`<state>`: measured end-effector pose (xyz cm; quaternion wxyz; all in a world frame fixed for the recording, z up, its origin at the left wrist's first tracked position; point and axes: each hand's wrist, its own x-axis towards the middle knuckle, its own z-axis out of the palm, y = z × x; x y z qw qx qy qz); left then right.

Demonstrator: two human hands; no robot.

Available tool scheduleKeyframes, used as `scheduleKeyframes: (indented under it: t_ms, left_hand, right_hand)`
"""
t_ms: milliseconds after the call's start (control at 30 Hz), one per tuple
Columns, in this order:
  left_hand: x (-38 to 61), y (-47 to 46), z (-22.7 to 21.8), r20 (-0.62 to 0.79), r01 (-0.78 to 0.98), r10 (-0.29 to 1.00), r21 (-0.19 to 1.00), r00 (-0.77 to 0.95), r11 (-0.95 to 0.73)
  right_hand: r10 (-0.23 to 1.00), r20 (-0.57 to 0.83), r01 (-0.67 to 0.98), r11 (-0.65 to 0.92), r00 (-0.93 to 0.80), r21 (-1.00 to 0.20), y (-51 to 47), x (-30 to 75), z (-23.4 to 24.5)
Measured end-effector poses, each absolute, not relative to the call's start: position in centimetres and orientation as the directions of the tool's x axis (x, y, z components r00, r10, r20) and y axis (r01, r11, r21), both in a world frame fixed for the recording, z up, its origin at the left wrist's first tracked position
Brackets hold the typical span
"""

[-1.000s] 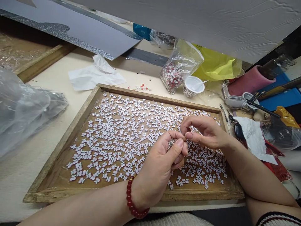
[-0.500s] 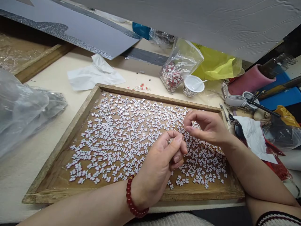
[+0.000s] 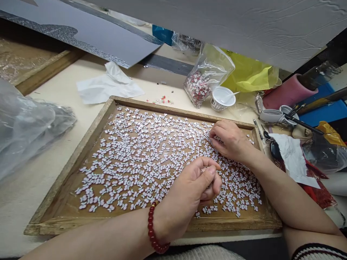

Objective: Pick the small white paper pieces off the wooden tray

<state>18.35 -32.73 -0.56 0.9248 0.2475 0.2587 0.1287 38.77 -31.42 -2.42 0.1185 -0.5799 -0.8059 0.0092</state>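
Note:
A shallow wooden tray point(image 3: 65, 173) lies before me, its floor strewn with small white bow-like pieces point(image 3: 130, 159) that show thin coloured edges. Over its front right part, my left hand point(image 3: 193, 191) is loosely closed, thumb on top, with a red bead bracelet point(image 3: 151, 231) at the wrist. Something small shows faintly between its curled fingers, too tiny to name. Farther back and to the right, my right hand point(image 3: 229, 141) is down at the pieces, thumb and fingertips pinched together. Whatever sits between those fingertips is hidden.
Behind the tray stand a clear bag of red and white bits point(image 3: 199, 86) and a white cup point(image 3: 222, 99). Loose beads point(image 3: 162, 100) and a tissue point(image 3: 108, 86) lie nearby. Tools and a pink roll point(image 3: 288, 90) crowd the right; plastic wrapping point(image 3: 35, 122) is at left.
My right hand has lowered from above the tray to the pieces, its fingers turning downward. My left hand has shifted slightly right, still closed.

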Motion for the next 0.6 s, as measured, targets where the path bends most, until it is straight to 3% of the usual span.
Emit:
scheduleKeyframes:
  t_ms: [600]
  left_hand:
    - [18.54,-32.61,-0.55,-0.471,0.009,0.328,0.582,0.819,0.813]
  right_hand:
    - [0.936,0.154,0.934,0.336,-0.316,-0.125,-31.25,38.68,-2.49]
